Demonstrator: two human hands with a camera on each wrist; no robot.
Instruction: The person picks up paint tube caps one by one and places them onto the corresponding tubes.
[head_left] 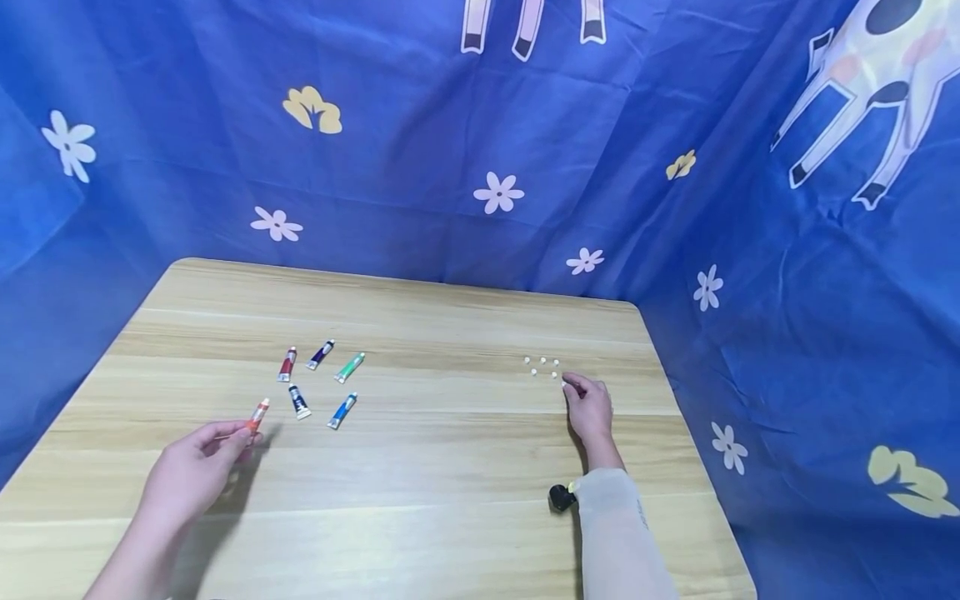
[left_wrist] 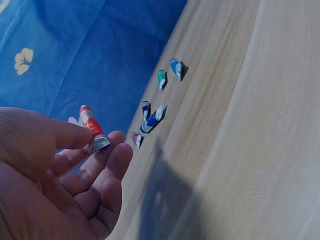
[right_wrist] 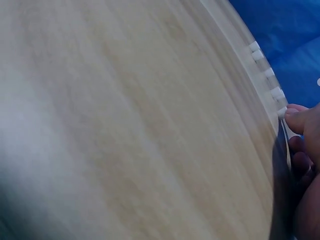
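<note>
Hands | your left hand (head_left: 197,463) pinches the orange paint tube (head_left: 257,414) above the table (head_left: 450,483) | right hand (head_left: 589,406) fingertips close on a white cap (head_left: 566,384) | lift it cleanly, seat it squarely on the nozzle.

An orange-red paint tube (head_left: 257,414) with a white neck is pinched at its flat crimped end by the left hand (head_left: 191,471), raised off the counter (head_left: 450,467) toward its left edge and tilted, neck pointing up and away. Near the right edge, a small white cap (head_left: 565,385) sits at the fingertips of the right hand (head_left: 590,410); whether it is pinched or only touched is hard to tell. Five more white caps (head_left: 542,366) lie loosely clustered just beyond it.
</note>
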